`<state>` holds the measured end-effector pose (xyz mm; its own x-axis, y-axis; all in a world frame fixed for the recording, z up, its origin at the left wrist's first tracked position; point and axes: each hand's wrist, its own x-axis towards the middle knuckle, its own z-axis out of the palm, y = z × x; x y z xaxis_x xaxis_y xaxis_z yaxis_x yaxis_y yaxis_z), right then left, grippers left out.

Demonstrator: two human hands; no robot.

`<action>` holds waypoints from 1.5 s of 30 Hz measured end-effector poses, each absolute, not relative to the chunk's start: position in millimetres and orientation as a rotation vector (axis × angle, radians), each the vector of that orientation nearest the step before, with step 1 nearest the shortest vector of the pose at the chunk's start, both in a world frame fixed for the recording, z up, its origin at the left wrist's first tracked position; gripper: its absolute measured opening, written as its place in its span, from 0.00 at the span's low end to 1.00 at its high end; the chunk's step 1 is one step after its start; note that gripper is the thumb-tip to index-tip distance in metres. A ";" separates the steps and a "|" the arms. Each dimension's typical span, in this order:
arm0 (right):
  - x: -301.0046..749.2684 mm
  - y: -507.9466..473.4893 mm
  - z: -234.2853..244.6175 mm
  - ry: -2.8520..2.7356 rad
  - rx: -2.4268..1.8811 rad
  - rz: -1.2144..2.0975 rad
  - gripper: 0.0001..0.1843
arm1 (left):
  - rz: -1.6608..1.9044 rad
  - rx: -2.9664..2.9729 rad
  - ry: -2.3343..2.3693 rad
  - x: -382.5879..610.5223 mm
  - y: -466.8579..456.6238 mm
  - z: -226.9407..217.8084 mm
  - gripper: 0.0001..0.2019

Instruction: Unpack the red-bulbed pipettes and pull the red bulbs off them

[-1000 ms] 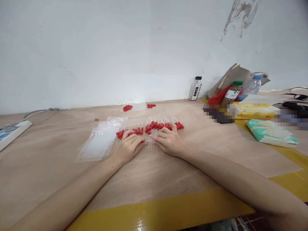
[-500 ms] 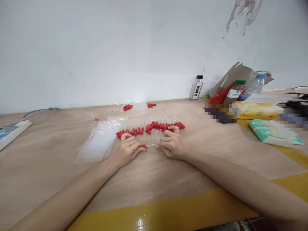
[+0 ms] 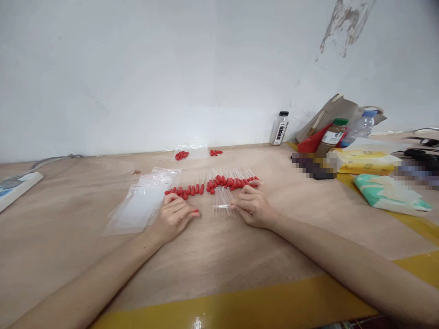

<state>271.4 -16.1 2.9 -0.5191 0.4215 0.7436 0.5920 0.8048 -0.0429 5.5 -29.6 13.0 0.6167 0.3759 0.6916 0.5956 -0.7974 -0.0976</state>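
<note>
A row of clear droppers with red rubber caps (image 3: 219,182) lies across the brown table (image 3: 212,256). Just in front of it is a small bunch of bare clear tubes (image 3: 222,196). My left hand (image 3: 173,215) is closed, pinching a red cap (image 3: 196,211) at its fingertips. My right hand (image 3: 255,206) is closed on one clear tube (image 3: 221,206), which points left toward the cap. A short gap separates cap and tube. A stack of clear plastic bags (image 3: 140,203) lies just left of my left hand.
More red caps (image 3: 181,154) lie on a bag near the wall. At the right are a small bottle (image 3: 281,128), a paper bag (image 3: 338,112), two drink bottles, tissue packs (image 3: 389,192) and cables. A power strip (image 3: 17,189) lies far left. Yellow tape (image 3: 240,306) marks the near edge.
My hands have drawn apart: the red cap, joined to the tube half a second ago, is now off it in my left hand. The view has shifted slightly.
</note>
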 end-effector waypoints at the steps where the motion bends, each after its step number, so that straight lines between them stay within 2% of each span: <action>1: 274.2 -14.8 3.8 -2.160 -0.769 -0.259 0.12 | -0.989 -2.504 -0.827 1.9 -29.7 12.4 0.03; 5: 272.2 -11.1 8.5 -2.071 -0.866 -0.189 0.11 | -1.106 -2.460 -1.051 -4.5 -25.0 19.0 0.05; 9: 253.7 -12.5 15.6 -2.035 -0.936 -0.201 0.11 | -1.205 -2.214 -1.608 -10.4 -4.1 37.5 0.12; 14: 231.6 -14.8 18.2 -2.110 -0.918 -0.399 0.14 | -1.044 -2.097 -2.095 -28.4 33.2 49.3 0.14; 18: 217.0 -14.0 9.2 -2.188 -0.841 -0.555 0.14 | -0.902 -2.086 -2.301 -33.0 48.5 42.8 0.14; 23: 203.4 -11.8 1.4 -2.266 -0.937 -0.566 0.11 | -0.835 -2.196 -2.316 -30.5 49.7 36.9 0.13; 31: 197.1 -10.2 7.1 -2.285 -1.145 -0.434 0.12 | -0.766 -2.222 -1.976 -2.9 45.2 38.3 0.10; 38: 196.9 -18.7 9.3 -2.263 -1.234 -0.324 0.21 | -0.484 -2.254 -2.144 22.8 58.7 41.1 0.14; 45: 201.5 -21.0 11.2 -2.264 -1.230 -0.246 0.24 | -0.310 -2.273 -2.308 39.3 67.2 51.7 0.11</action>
<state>201.5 -21.0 11.2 -0.4324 0.7196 0.5433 0.8194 0.5651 -0.0962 39.3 67.2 51.7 -0.0209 0.9984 0.0533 0.9770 0.0091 0.2131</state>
